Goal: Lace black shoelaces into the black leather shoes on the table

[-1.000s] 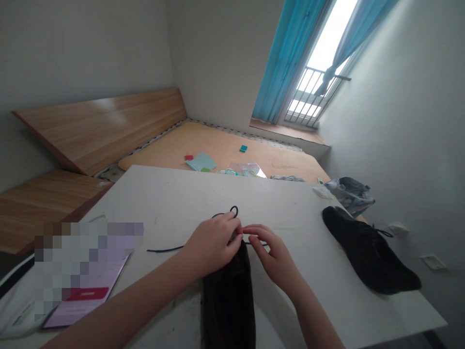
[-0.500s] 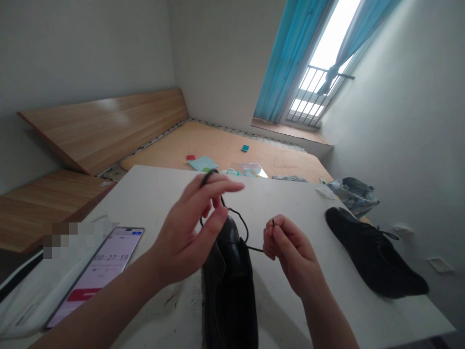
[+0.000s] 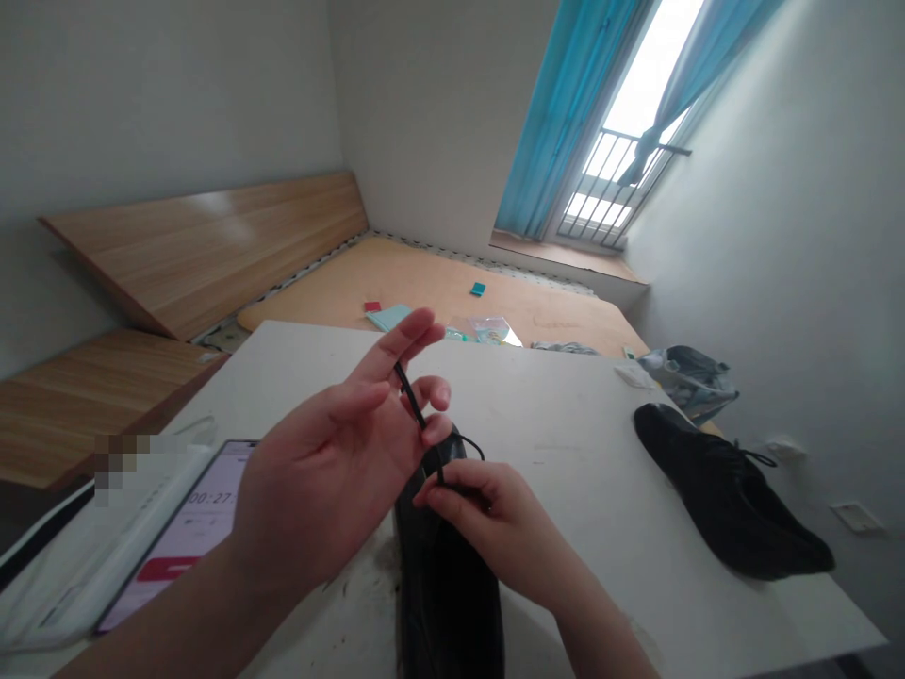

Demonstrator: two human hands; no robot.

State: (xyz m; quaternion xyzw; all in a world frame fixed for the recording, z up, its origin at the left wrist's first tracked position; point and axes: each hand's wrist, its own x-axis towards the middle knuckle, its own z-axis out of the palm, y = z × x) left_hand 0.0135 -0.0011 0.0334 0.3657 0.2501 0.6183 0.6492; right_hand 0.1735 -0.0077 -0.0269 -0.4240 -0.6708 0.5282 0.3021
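Observation:
A black leather shoe (image 3: 452,585) lies lengthwise on the white table in front of me, its far end partly hidden behind my hands. My left hand (image 3: 332,471) is turned palm up over the shoe's left side. A black shoelace (image 3: 411,396) runs across its fingers, held by the curled lower ones, while the upper fingers stretch out. Just right of it, my right hand (image 3: 487,509) pinches the lace between thumb and fingers above the shoe. A thin loop of lace curves out behind the right hand.
On the left, a phone (image 3: 205,509) showing a timer lies beside a white plastic packet (image 3: 134,528). Another black laced shoe (image 3: 728,490) rests on the table's right side. A plastic bag (image 3: 689,382) sits behind it. Small items, including a teal square (image 3: 479,289), lie on the bed (image 3: 424,269).
My left hand has rolled palm up, with the lace now across its fingers. The right hand has moved left with the lace, from beside the shoe to over it, close to the left.

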